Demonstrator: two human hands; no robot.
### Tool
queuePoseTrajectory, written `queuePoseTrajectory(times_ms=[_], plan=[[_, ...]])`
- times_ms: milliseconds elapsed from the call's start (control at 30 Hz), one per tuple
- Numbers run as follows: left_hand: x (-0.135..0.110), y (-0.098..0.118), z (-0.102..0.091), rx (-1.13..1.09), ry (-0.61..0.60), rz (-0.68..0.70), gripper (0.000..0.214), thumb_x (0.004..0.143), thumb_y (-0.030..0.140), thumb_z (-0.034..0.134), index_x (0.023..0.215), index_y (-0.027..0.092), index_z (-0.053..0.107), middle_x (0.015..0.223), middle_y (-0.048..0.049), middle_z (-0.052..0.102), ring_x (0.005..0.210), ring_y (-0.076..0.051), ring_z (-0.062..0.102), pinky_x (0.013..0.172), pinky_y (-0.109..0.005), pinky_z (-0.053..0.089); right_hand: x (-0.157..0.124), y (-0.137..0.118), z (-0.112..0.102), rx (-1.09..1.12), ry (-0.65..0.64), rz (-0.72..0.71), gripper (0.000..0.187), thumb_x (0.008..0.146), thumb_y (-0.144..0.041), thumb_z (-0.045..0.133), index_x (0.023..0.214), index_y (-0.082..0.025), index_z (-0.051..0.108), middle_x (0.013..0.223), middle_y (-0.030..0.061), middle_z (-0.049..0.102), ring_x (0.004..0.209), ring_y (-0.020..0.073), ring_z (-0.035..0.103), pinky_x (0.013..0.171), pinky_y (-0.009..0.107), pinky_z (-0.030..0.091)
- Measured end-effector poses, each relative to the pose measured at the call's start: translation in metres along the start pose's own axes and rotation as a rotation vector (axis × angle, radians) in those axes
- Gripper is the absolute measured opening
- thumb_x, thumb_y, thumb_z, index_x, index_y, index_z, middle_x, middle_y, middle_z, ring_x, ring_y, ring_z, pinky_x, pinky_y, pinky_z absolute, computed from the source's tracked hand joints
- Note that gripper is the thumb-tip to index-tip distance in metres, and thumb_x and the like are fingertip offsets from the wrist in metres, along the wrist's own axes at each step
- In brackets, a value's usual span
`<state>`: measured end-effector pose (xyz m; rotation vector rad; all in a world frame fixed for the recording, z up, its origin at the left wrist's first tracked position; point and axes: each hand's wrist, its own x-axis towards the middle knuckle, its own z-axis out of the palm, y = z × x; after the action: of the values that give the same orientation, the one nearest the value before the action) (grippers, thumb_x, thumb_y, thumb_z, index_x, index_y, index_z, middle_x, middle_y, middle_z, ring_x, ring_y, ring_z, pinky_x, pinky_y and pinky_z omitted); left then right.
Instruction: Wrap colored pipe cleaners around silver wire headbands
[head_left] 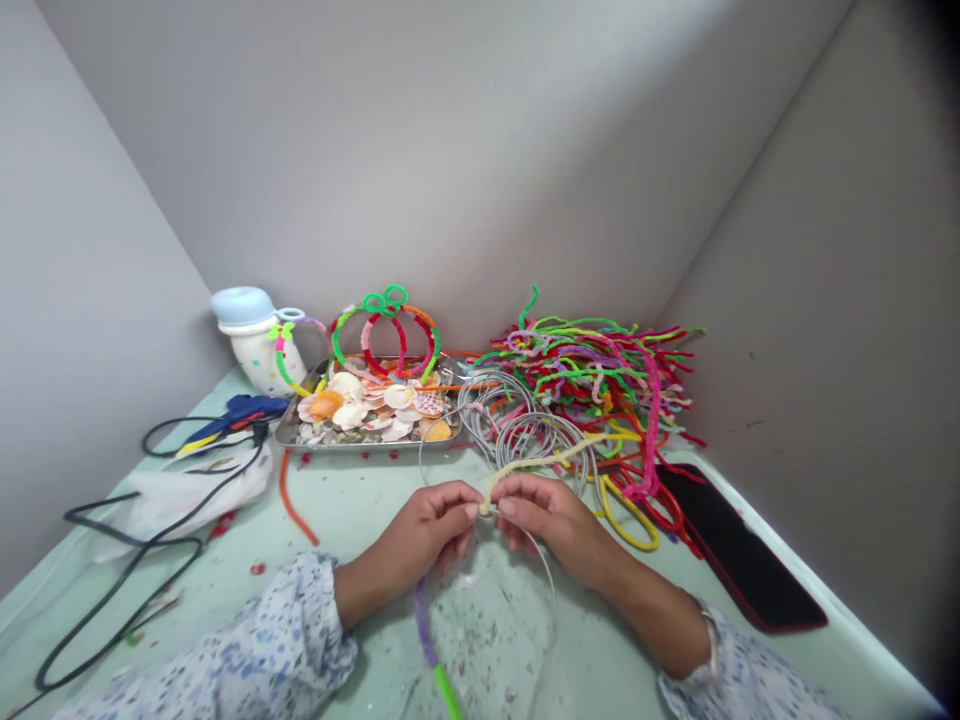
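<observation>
My left hand (427,530) and my right hand (551,520) meet over the middle of the table, fingertips pinched together on a thin grey wire hoop (551,580). A pale yellow pipe cleaner (559,458) runs from the pinch up and to the right; my right hand's fingers grip its end against the wire. A purple and green pipe cleaner (429,640) lies under my left wrist. Both sleeves are a blue flowered fabric.
A metal tray of seashells (367,412) stands behind the hands, with pipe-cleaner rings (386,335) leaning on the wall. Grey wire hoops (517,420), a heap of coloured pipe cleaners (600,370), a dark phone (739,550), a glue gun (232,415) with black cable and a white jar (251,335) surround them.
</observation>
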<state>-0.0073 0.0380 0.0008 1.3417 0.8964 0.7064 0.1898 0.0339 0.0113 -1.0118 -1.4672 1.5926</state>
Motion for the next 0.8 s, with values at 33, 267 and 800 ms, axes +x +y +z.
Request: queuePoseTrajectory(times_ms=[33,267,800], plan=[[0.0,0.0,0.001,0.022,0.01,0.006,0.023,0.088,0.036,0.054,0.088,0.015,0.063,0.052,0.0051,0.05,0.038,-0.006,0.038,0.038,-0.017,0.029,0.0,0.0,-0.001,0.009,-0.014,0.027,0.026,0.08,-0.039,0.065,0.092,-0.016,0.062,0.064,-0.0011,0.061,0.053,0.0108,0.057,0.046,0.02,0.038],[-0.004,0.002,0.005,0.154,0.074,0.066,0.02,0.088,0.029,0.051,0.085,0.015,0.065,0.053,0.0057,0.045,0.044,-0.008,0.039,0.043,-0.018,0.03,0.001,0.001,0.005,-0.032,0.012,0.112,0.018,0.077,-0.029,0.062,0.087,-0.014,0.06,0.054,-0.0035,0.058,0.044,0.0085,0.05,0.042,0.019,0.033],[-0.005,0.003,0.003,0.298,0.124,0.182,0.018,0.086,0.028,0.054,0.09,0.014,0.064,0.079,-0.002,0.061,0.073,-0.015,0.052,0.068,-0.024,0.04,0.003,0.009,0.015,-0.027,0.107,0.047,0.015,0.076,-0.026,0.063,0.085,-0.016,0.057,0.057,-0.0061,0.053,0.046,0.0078,0.051,0.042,0.018,0.038]])
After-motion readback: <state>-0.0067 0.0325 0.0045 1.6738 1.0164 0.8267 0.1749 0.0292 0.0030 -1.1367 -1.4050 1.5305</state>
